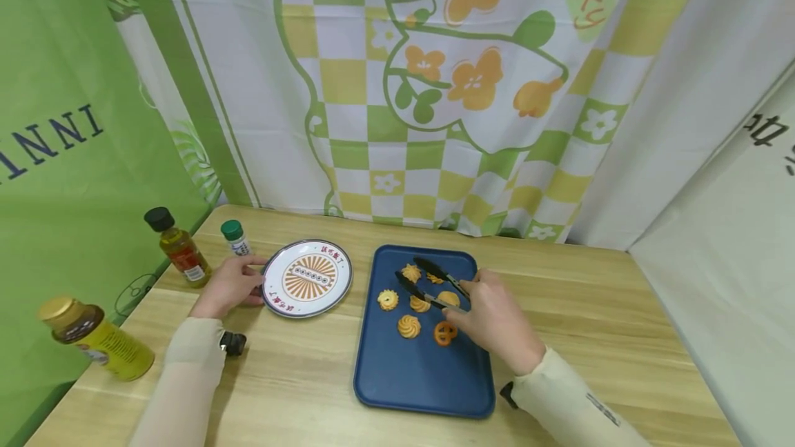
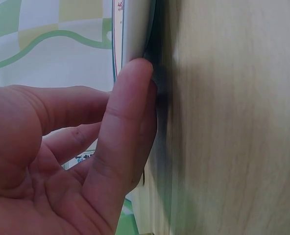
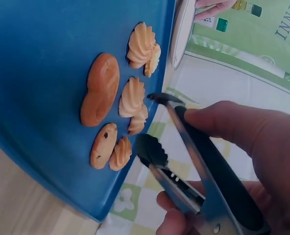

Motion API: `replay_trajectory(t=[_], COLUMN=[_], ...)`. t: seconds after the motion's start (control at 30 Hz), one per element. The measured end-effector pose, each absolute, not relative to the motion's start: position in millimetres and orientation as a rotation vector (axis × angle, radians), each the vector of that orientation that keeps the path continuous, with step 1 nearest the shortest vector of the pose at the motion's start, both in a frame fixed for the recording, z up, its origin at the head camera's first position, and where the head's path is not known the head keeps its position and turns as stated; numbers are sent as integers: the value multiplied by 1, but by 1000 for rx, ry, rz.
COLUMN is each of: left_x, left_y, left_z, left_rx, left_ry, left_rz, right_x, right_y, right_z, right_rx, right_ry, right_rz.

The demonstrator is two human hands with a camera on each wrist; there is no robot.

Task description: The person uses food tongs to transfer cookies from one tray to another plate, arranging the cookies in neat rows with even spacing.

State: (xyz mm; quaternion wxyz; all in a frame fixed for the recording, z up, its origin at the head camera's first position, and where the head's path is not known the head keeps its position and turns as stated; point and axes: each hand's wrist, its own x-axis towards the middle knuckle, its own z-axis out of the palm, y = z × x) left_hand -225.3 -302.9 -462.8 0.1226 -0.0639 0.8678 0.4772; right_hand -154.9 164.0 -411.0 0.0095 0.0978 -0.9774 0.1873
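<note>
My left hand [image 1: 233, 285] grips the left rim of a round white plate [image 1: 336, 288] with an orange sunburst print. In the left wrist view, its fingers [image 2: 128, 93] lie at the plate's edge, close to the tabletop. My right hand [image 1: 495, 316] holds black-tipped metal tongs [image 3: 196, 161], their arms spread apart with nothing between the tips. Below the tongs is a blue tray [image 1: 422, 381] with several swirl cookies [image 1: 408, 326], a pretzel [image 1: 444, 333] and a cookie with dark specks [image 3: 104, 146]. The tongs hang over the cookies at the tray's far half.
At the left stand a yellow bottle with a gold cap [image 1: 108, 347], an oil bottle with a black cap [image 1: 185, 254] and a small green-capped shaker [image 1: 236, 236]. A patterned curtain [image 1: 422, 136] hangs behind the wooden table [image 1: 298, 392].
</note>
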Motion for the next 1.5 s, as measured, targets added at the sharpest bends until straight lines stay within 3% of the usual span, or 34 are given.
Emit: replay_trajectory(t=[0.7, 1.5], left_x=[-225, -226], left_y=[-302, -310], left_z=[-461, -468], left_rx=[-186, -196], left_ry=[2520, 2468], left_rz=[1399, 1438], right_x=[-158, -169], right_y=[156, 161], right_z=[-402, -403], right_rx=[366, 79], right_ry=[-3066, -3220], right_rz=[534, 809])
